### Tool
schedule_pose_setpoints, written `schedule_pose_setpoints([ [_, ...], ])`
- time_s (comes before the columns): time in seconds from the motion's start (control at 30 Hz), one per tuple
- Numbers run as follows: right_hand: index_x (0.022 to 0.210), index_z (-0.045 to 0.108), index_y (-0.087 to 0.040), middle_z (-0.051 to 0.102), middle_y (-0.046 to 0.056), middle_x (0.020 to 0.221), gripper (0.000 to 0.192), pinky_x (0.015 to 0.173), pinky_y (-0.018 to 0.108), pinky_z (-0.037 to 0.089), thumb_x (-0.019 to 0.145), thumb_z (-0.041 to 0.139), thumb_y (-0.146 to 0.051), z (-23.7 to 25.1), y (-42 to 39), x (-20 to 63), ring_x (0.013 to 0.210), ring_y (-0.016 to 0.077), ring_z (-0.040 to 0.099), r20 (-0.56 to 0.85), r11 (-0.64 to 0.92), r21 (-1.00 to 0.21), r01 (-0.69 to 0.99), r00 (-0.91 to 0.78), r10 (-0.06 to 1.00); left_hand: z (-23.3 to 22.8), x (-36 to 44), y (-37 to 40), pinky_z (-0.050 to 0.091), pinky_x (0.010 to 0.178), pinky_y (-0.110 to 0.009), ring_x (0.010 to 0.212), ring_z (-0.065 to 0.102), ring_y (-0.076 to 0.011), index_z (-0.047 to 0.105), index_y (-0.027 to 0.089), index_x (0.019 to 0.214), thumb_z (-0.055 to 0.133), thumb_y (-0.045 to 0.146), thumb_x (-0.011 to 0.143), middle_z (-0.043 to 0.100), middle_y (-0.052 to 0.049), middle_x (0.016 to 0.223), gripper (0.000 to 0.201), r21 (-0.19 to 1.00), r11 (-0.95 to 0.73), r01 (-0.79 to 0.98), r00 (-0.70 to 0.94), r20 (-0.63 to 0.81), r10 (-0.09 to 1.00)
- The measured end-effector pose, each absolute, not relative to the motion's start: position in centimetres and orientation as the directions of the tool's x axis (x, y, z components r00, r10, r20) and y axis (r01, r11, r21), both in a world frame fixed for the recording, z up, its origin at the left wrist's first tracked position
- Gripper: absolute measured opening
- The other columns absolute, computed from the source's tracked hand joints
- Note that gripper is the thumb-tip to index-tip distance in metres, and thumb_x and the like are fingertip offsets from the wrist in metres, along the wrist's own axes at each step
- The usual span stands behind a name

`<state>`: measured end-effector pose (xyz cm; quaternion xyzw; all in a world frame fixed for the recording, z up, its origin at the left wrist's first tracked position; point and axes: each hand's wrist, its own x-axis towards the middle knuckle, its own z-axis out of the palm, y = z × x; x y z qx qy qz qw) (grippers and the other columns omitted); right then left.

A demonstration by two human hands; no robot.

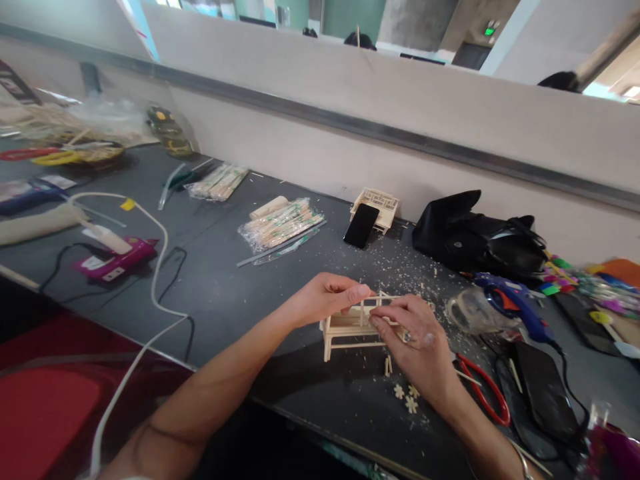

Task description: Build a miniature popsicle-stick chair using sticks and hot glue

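A small bench-like frame of pale wooden sticks [345,328] stands on the dark table in front of me. My left hand [334,295] is closed in a pinch on the frame's upper rail, thumb along the top. My right hand [411,333] reaches over the frame's right end. Its thumb and index finger pinch at an upright stick of the frame, and the other fingers cover part of the right side. Short stick pieces [388,365] and small wooden flower shapes [411,404] lie just in front, below my right hand.
A phone [362,225] leans on another small wooden piece [383,207] by the wall. Bagged sticks [285,223] lie left of it. To the right are a black bag [475,233], blue glue gun [515,303], plastic jar [473,311] and red-handled pliers [485,390]. A white cable [159,267] crosses the left.
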<state>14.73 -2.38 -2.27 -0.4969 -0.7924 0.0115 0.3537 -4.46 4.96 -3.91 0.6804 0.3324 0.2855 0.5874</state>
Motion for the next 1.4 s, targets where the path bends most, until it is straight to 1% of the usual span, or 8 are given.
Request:
schedule_pose_setpoints([
  [0.17, 0.086, 0.072, -0.023, 0.065, 0.003, 0.077, 0.014, 0.069, 0.033, 0.048, 0.091, 0.059, -0.02, -2.3, -2.4, 14.7, 0.074, 0.0181, 0.061, 0.552, 0.515, -0.39, 0.764, -0.254, 0.794, -3.7, -4.4, 4.9, 0.027, 0.05, -0.023, 0.054, 0.035, -0.0096, 0.076, 0.014, 0.103, 0.054, 0.064, 0.084, 0.042, 0.004, 0.057, 0.058, 0.99, -0.078, 0.117, 0.618, -0.011, 0.786],
  [0.53, 0.086, 0.072, -0.02, 0.066, 0.004, 0.077, 0.017, 0.071, 0.034, 0.048, 0.092, 0.056, -0.021, -2.2, -2.4, 14.8, 0.075, 0.0185, 0.062, 0.544, 0.512, -0.391, 0.765, -0.257, 0.799, -3.9, -4.4, 5.0, 0.031, 0.051, -0.024, 0.055, 0.04, -0.0107, 0.078, 0.015, 0.094, 0.053, 0.061, 0.086, 0.045, 0.002, 0.055, 0.053, 0.987, -0.108, 0.116, 0.613, 0.014, 0.79],
  [0.7, 0.083, 0.071, -0.021, 0.066, 0.003, 0.076, 0.015, 0.07, 0.033, 0.048, 0.09, 0.057, -0.021, -2.0, -2.4, 14.9, 0.073, 0.0179, 0.062, 0.552, 0.517, -0.409, 0.752, -0.248, 0.796, -3.8, -4.5, 5.0, 0.029, 0.05, -0.024, 0.054, 0.038, -0.0099, 0.077, 0.016, 0.101, 0.054, 0.061, 0.086, 0.046, 0.003, 0.056, 0.053, 0.987, -0.105, 0.121, 0.614, 0.009, 0.789],
  [0.9, 0.075, 0.065, -0.022, 0.064, 0.0, 0.071, 0.014, 0.067, 0.031, 0.046, 0.087, 0.059, -0.02, -1.5, -2.5, 14.8, 0.069, 0.0163, 0.06, 0.522, 0.537, -0.405, 0.74, -0.296, 0.8, -3.7, -4.5, 5.0, 0.028, 0.05, -0.023, 0.053, 0.037, -0.0096, 0.077, 0.016, 0.104, 0.054, 0.063, 0.086, 0.045, 0.003, 0.056, 0.055, 0.989, -0.093, 0.113, 0.615, 0.004, 0.789],
  [1.0, 0.076, 0.064, -0.022, 0.064, 0.0, 0.071, 0.015, 0.067, 0.03, 0.048, 0.089, 0.058, -0.021, -0.7, -2.9, 15.2, 0.069, 0.0156, 0.06, 0.516, 0.528, -0.436, 0.729, -0.278, 0.81, -3.8, -4.5, 5.0, 0.027, 0.049, -0.023, 0.052, 0.036, -0.0091, 0.077, 0.017, 0.105, 0.054, 0.064, 0.086, 0.045, 0.004, 0.055, 0.055, 0.99, -0.095, 0.102, 0.618, 0.012, 0.786],
  [1.1, 0.076, 0.063, -0.023, 0.065, 0.0, 0.072, 0.015, 0.065, 0.027, 0.048, 0.09, 0.058, -0.022, 0.4, -3.7, 16.3, 0.068, 0.0149, 0.06, 0.52, 0.466, -0.473, 0.748, -0.19, 0.832, -3.9, -4.5, 5.1, 0.031, 0.05, -0.024, 0.051, 0.038, -0.0096, 0.077, 0.018, 0.101, 0.053, 0.064, 0.087, 0.045, 0.004, 0.054, 0.054, 0.989, -0.104, 0.11, 0.616, 0.014, 0.787],
  [1.23, 0.073, 0.064, -0.024, 0.066, 0.0, 0.07, 0.017, 0.062, 0.026, 0.048, 0.088, 0.059, -0.03, 0.9, -4.5, 18.8, 0.066, 0.0153, 0.061, 0.514, 0.309, -0.492, 0.814, -0.015, 0.858, -4.0, -4.7, 5.1, 0.037, 0.052, -0.025, 0.053, 0.046, -0.0119, 0.076, 0.019, 0.092, 0.051, 0.062, 0.089, 0.049, 0.002, 0.054, 0.05, 0.983, -0.132, 0.128, 0.62, 0.024, 0.784],
  [1.4, 0.067, 0.067, -0.024, 0.068, 0.001, 0.063, 0.027, 0.054, 0.026, 0.049, 0.083, 0.057, -0.044, -2.2, -4.7, 21.1, 0.055, 0.016, 0.061, 0.341, 0.122, -0.542, 0.831, 0.085, 0.936, -4.0, -4.9, 5.2, 0.04, 0.054, -0.027, 0.057, 0.052, -0.015, 0.074, 0.019, 0.088, 0.047, 0.062, 0.091, 0.046, 0.001, 0.052, 0.051, 0.976, -0.168, 0.137, 0.652, 0.039, 0.757],
])
